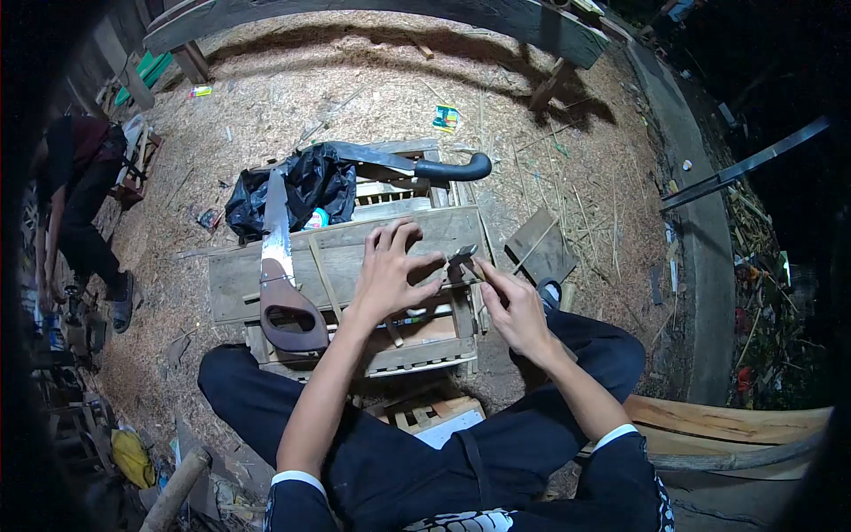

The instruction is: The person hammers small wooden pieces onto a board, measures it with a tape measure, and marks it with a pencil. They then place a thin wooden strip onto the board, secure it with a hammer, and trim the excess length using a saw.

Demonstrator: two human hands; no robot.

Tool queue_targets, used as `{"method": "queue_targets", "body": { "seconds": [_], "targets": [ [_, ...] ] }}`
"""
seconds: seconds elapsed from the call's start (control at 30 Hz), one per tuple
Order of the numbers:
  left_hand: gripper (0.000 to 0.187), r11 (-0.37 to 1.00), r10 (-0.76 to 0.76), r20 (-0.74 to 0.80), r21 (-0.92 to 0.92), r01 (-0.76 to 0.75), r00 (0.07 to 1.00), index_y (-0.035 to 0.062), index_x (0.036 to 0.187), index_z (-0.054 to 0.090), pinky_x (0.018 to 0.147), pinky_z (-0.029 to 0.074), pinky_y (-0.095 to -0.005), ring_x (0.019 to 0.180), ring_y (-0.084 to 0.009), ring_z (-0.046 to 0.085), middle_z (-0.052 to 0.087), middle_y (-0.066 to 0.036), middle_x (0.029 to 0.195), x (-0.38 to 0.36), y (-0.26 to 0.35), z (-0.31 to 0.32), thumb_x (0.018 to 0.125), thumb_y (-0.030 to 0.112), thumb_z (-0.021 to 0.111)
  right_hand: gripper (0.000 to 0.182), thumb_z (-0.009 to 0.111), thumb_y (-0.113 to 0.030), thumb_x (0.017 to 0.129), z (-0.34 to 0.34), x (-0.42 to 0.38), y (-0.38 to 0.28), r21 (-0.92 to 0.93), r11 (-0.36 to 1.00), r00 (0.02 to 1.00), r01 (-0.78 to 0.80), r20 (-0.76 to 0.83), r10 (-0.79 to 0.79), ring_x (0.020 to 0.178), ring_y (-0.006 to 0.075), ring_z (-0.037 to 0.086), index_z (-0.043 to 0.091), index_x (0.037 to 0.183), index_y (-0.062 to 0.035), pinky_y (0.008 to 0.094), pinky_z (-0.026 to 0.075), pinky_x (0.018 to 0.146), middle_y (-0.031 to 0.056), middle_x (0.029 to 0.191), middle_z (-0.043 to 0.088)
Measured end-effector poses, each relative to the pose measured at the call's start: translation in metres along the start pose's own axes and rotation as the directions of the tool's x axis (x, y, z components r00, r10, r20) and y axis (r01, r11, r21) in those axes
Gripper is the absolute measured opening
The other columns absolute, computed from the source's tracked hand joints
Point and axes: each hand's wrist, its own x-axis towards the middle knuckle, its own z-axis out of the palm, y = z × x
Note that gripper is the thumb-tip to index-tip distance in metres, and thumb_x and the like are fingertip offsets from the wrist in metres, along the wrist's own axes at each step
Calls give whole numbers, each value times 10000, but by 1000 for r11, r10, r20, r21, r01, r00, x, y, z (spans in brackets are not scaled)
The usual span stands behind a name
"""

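My right hand point(517, 312) is closed around the handle of a small hammer point(463, 256), whose dark metal head is over the right end of a wooden board point(390, 232). Just left of that head, my left hand point(387, 273) hovers over the board with its fingers bent and apart. I see nothing between them. The board lies across a slatted wooden crate point(417, 358) in front of my knees. A handsaw point(290, 312) with a brown handle rests on the board's left part, its blade pointing away. A thin wood strip point(324, 277) lies beside it.
Beyond the board are a black plastic bag point(330, 182) and a machete point(452, 167) with a black handle. Another person point(81, 191) bends over at the far left. A wooden beam point(381, 18) spans the back. Wood shavings cover the ground; planks point(727, 421) lie at right.
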Motion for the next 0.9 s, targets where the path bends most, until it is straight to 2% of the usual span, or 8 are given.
{"method": "queue_targets", "body": {
  "seconds": [0.33, 0.43, 0.5, 0.6, 0.67, 0.77, 0.83, 0.9],
  "targets": [
    [402, 1000, 20, 3, -8, -20, 1000, 280, 1161, 839, 1182, 278, -549, 1425, -326, 414, 556, -126, 1325, 1, -2, 1, 807, 469, 805, 418, 626, -135, 1044, -1, 1, -3, -20, 1000, 999, -12, 44, 13, 923, 357, 733, 635, 1456, -63, 428, 559, 845, 213, 1103, 751],
    [413, 1000, 21, -1, -8, -21, 1000, 283, 1166, 838, 1179, 281, -548, 1421, -329, 417, 557, -126, 1321, 0, -2, 1, 799, 469, 811, 426, 625, -119, 1037, -13, 7, -11, -89, 993, 996, 79, 54, -75, 869, 346, 716, 634, 1460, -64, 422, 556, 815, 210, 1053, 740],
    [420, 1000, 18, -5, -2, -18, 1000, 284, 1168, 838, 1178, 282, -548, 1421, -330, 418, 558, -126, 1321, 0, -2, 0, 792, 470, 815, 478, 632, -164, 1028, -22, 11, -21, -71, 987, 987, 147, -61, -152, 861, 412, 716, 601, 1505, -152, 460, 572, 759, 204, 1028, 718],
    [437, 1000, 23, 5, -12, -23, 1000, 287, 1171, 837, 1182, 281, -552, 1426, -335, 415, 560, -124, 1327, -1, -2, 1, 775, 470, 823, 507, 640, -161, 1020, -8, 7, -11, -6, 973, 955, 231, -192, -228, 812, 411, 706, 581, 1523, -172, 469, 572, 726, 191, 1006, 708],
    [447, 1000, 26, -7, 0, -26, 1000, 285, 1172, 837, 1188, 278, -555, 1434, -336, 411, 564, -122, 1332, -1, -6, 6, 764, 468, 830, 543, 637, -178, 1020, -1, 3, 5, -268, 946, 983, 182, 87, -164, 774, 411, 700, 543, 1554, -212, 508, 565, 685, 185, 942, 685],
    [445, 1000, 26, -15, -13, -26, 1000, 280, 1169, 838, 1193, 276, -553, 1439, -333, 410, 568, -121, 1332, 0, -4, 3, 762, 461, 832, 521, 630, -188, 1030, 0, 7, -1, -233, 956, 983, 176, 83, -161, 780, 412, 701, 557, 1545, -215, 505, 562, 686, 184, 925, 678],
    [446, 1000, 13, -5, -14, -13, 1000, 277, 1168, 838, 1193, 277, -551, 1439, -331, 411, 569, -121, 1334, 0, -3, 2, 761, 459, 832, 496, 628, -184, 1036, 2, 6, -6, -130, 980, 985, 148, -67, -158, 782, 409, 703, 580, 1528, -217, 504, 557, 686, 180, 930, 683],
    [447, 1000, 5, 6, -10, -5, 1000, 275, 1168, 839, 1193, 277, -548, 1438, -329, 412, 570, -120, 1335, -1, -2, 1, 759, 456, 833, 488, 628, -177, 1037, 1, 6, -5, -160, 978, 991, 134, -8, -137, 776, 404, 700, 587, 1522, -206, 501, 553, 683, 180, 927, 681]
  ]
}}
